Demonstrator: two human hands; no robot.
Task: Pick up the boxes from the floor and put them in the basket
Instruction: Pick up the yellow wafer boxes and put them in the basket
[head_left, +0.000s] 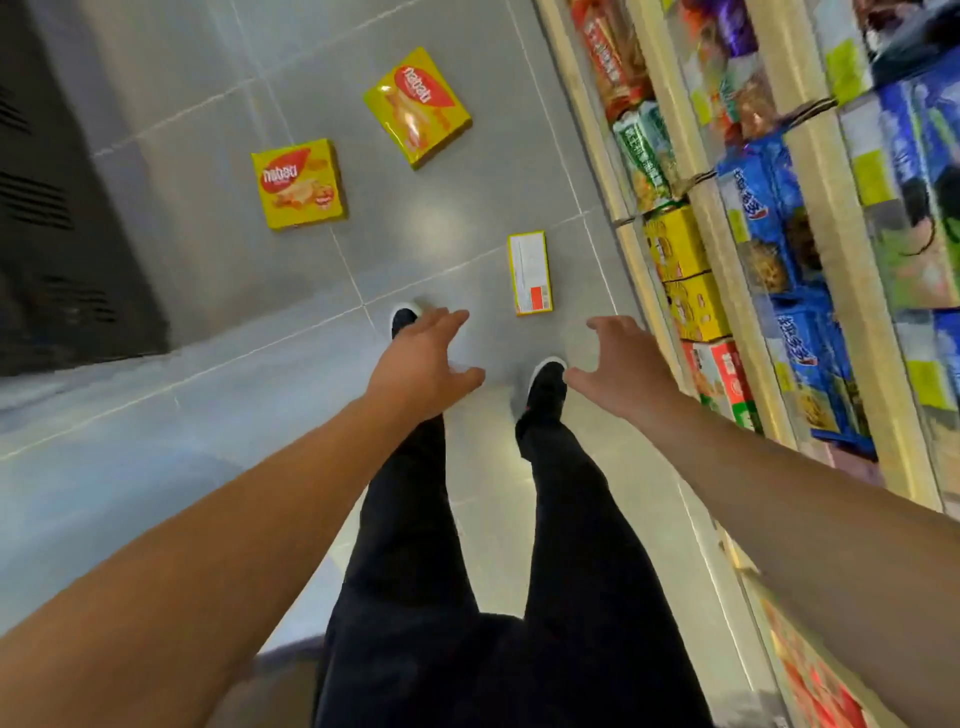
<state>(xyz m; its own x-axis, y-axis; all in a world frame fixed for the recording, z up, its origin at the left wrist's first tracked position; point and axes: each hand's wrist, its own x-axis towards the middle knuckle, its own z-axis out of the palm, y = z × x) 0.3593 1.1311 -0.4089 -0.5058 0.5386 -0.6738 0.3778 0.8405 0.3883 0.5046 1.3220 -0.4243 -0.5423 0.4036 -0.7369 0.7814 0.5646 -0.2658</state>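
Both my hands out over floor (208, 270), lower centre of frame: left grip (423, 364) wide, fingers spread, holding nothing; right grip (618, 371) wide, empty too. Narrow yellow box (530, 273) lies back-up just above right grip, apart from it. Two yellow "nabati" boxes further up: one (298, 183) upper left, tilted one (417, 106) top centre. Shelf (727, 218) along right, writing blurred

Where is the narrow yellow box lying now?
In the head view, the narrow yellow box lies on the floor right of centre, beside the shelf.
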